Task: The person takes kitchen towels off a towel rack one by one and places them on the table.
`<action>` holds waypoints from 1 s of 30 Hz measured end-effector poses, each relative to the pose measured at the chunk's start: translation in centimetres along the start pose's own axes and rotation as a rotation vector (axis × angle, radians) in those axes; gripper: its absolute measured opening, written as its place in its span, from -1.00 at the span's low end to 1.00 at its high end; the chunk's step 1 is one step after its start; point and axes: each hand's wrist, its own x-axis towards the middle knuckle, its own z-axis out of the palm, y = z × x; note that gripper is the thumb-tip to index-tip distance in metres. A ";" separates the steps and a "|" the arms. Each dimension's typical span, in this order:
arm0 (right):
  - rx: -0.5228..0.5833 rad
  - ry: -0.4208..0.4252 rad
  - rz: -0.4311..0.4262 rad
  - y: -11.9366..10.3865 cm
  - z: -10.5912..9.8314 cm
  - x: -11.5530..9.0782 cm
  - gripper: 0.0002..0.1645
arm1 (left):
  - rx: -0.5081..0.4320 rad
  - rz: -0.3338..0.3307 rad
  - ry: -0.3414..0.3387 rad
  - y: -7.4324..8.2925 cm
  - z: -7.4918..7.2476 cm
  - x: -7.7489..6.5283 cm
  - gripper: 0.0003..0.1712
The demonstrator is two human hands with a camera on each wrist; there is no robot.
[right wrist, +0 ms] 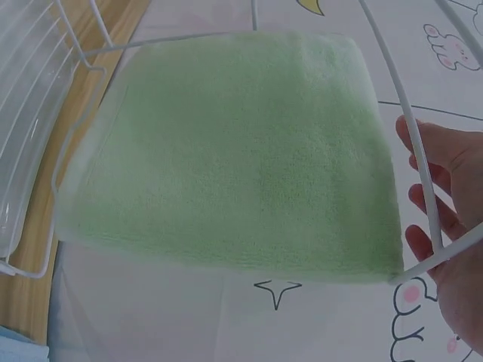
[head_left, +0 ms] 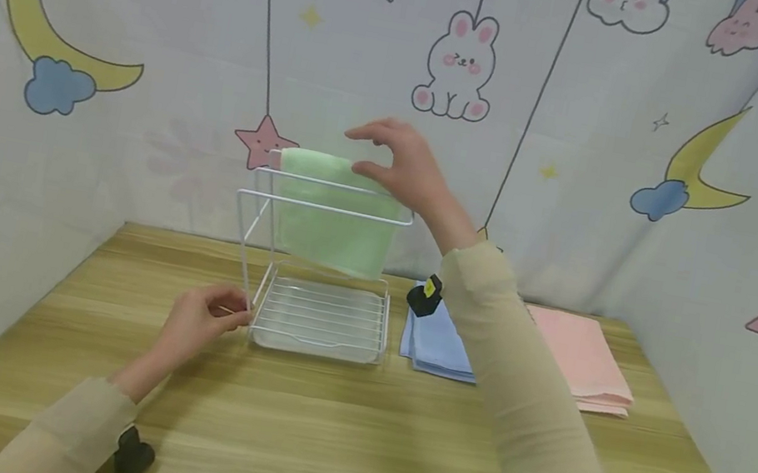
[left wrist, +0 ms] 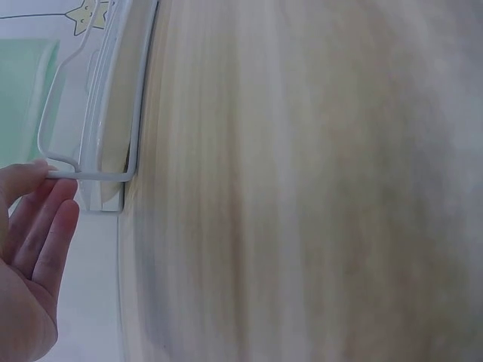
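Observation:
A white wire rack [head_left: 323, 208] stands on the table, with a green towel [head_left: 331, 224] draped over a rear top rail. My left hand [head_left: 200, 319] pinches the rack's lower left wire between thumb and fingers; the left wrist view shows this wire [left wrist: 98, 176] at the fingertips. Above the right end of the rack is my right hand [head_left: 403, 165], thumb close to the towel's top edge and fingers spread apart. In the right wrist view the right hand [right wrist: 453, 204] appears past the top rails, beside the towel [right wrist: 241, 158], holding nothing.
A clear tray [head_left: 318, 344] sits at the rack's base under a wire shelf. To the right lie a folded blue towel [head_left: 439, 344], partly behind my right arm, and a folded pink towel [head_left: 582, 357]. A printed cloth backdrop [head_left: 356, 63] rises behind the wooden table [head_left: 312, 445].

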 end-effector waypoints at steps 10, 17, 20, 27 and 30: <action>-0.006 -0.118 0.119 -0.7 0.7 0.3 -0.50 | 0.006 -0.016 -0.009 -0.2 0.0 0.0 -0.81; -0.044 -0.162 0.182 -0.9 0.9 0.5 -0.54 | 0.005 -0.028 -0.009 -0.2 0.0 0.1 -0.81; -0.044 -0.171 0.208 -0.9 0.8 0.6 -0.57 | -0.003 -0.032 -0.011 -0.2 0.0 0.1 -0.79; -0.054 -0.161 0.204 -1.0 0.9 0.8 -0.64 | -0.007 -0.026 -0.010 -0.2 0.0 0.1 -0.81; -0.066 -0.159 0.215 -1.1 1.0 0.8 -0.67 | -0.009 -0.016 -0.008 -0.3 0.0 0.1 -0.82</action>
